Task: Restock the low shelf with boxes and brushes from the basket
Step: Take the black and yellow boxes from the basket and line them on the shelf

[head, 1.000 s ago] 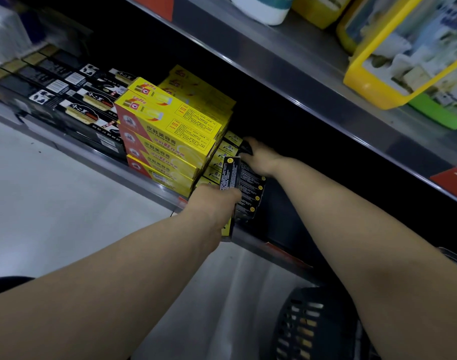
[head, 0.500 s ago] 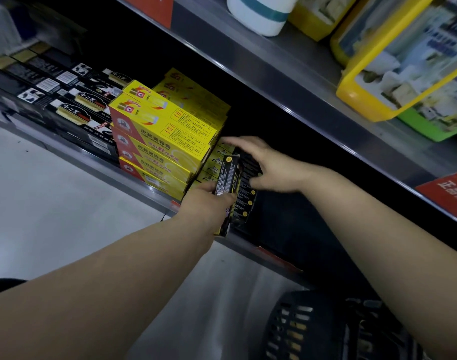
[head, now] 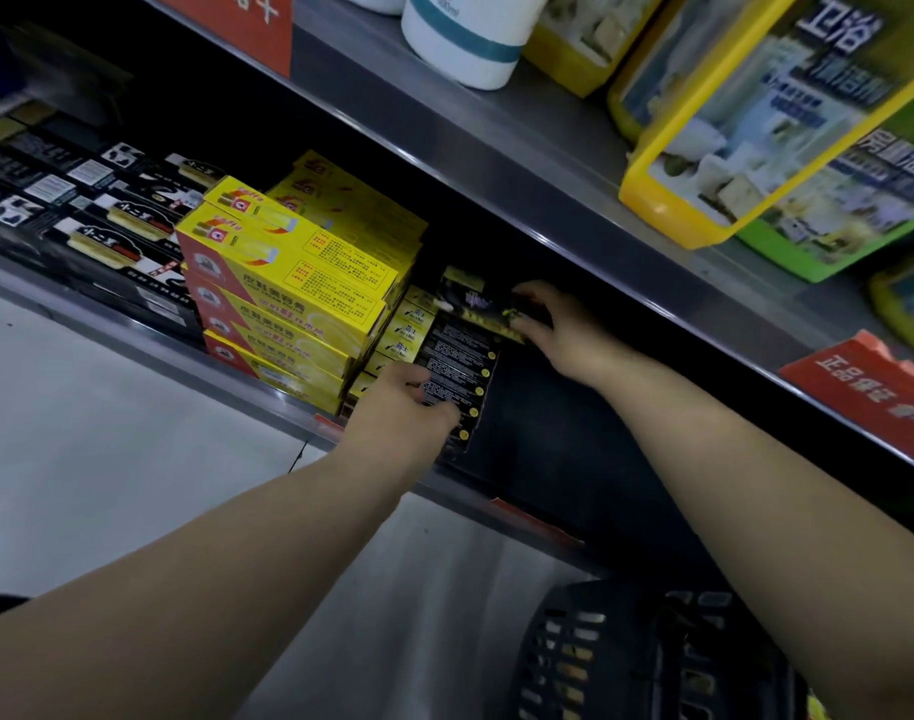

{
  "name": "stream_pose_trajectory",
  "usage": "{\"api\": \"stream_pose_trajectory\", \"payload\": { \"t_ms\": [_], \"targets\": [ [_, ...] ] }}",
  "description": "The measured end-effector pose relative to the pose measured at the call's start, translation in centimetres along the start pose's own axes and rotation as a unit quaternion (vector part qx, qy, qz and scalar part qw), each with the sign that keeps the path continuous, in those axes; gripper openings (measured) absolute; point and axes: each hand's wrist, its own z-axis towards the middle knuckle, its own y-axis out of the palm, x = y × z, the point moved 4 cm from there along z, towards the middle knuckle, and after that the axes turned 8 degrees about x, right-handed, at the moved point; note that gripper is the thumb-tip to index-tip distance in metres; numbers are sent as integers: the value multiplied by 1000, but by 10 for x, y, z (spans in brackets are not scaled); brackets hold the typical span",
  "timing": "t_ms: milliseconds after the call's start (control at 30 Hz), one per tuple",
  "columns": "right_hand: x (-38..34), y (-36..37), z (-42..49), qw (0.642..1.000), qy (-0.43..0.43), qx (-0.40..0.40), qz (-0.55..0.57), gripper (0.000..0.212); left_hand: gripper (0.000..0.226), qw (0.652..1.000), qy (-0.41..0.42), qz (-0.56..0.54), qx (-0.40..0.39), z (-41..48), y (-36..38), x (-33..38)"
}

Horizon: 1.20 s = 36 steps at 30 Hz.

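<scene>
**A:** Head view, status?

**B:** Left hand [head: 398, 407] is curled over the near end of a row of small black boxes [head: 462, 374] on the low shelf [head: 236, 387], gripping it. Right hand [head: 561, 332] is deeper in, just past the left. It's pinching one more dark box [head: 473, 302] with a yellow edge at the far end of that row.

**A:** Seated?

**B:** It looks tilted and sits against the top of the row. My read is mid-placement, not released.

**A:** What's stocked?

**B:** There's a stack of yellow boxes [head: 288, 288] just left of the left hand, touching the black row. Further left are flat brush packs [head: 106, 226] in rows. Both sections look filled.

**A:** What's left?

**B:** The shelf floor is bare and dark just right of both hands, under the right forearm, so there's room for more. The basket [head: 626, 657] is on the floor below the right forearm. Its contents are mostly hidden, so I can't tell how much remains.

**A:** Estimate?

**B:** Well underway, not finished. The black row needs this box squared up, and the gap to the right looks like the next fill.
</scene>
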Motion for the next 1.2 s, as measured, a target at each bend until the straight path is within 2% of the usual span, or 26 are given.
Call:
{"api": "stream_pose_trajectory", "payload": {
  "t_ms": [100,200,300,433,633,700,800,900,1067,1200],
  "targets": [
    [9,17,27,996,70,44,-23,41,28,1000,-3,-12,-7,1,4,2],
    [9,42,46,993,114,12,-9,40,20,1000,1,-12,0,1,6,4],
    [5,69,51,991,98,-68,-65,42,17,1000,4,-16,2,-1,7,4],
    [4,74,49,990,90,-95,-59,39,14,1000,11,-19,6,-4,9,10],
    [-15,49,21,977,45,-148,-148,56,10,999,38,-7,-36,-18,14,20],
    [-25,28,0,980,15,-143,-140,48,10,997,65,3,-51,-26,18,26],
    [-35,-13,-42,990,-6,-131,-56,31,12,988,126,54,-71,-44,29,36],
    [-36,-57,-96,996,-5,-92,15,26,9,967,207,105,-107,-72,49,48],
    [-17,-114,-190,997,21,-16,78,20,10,907,335,184,-176,-130,90,58],
    [21,-134,-263,993,61,24,102,17,10,834,447,265,-186,-170,124,56]
  ]
}}
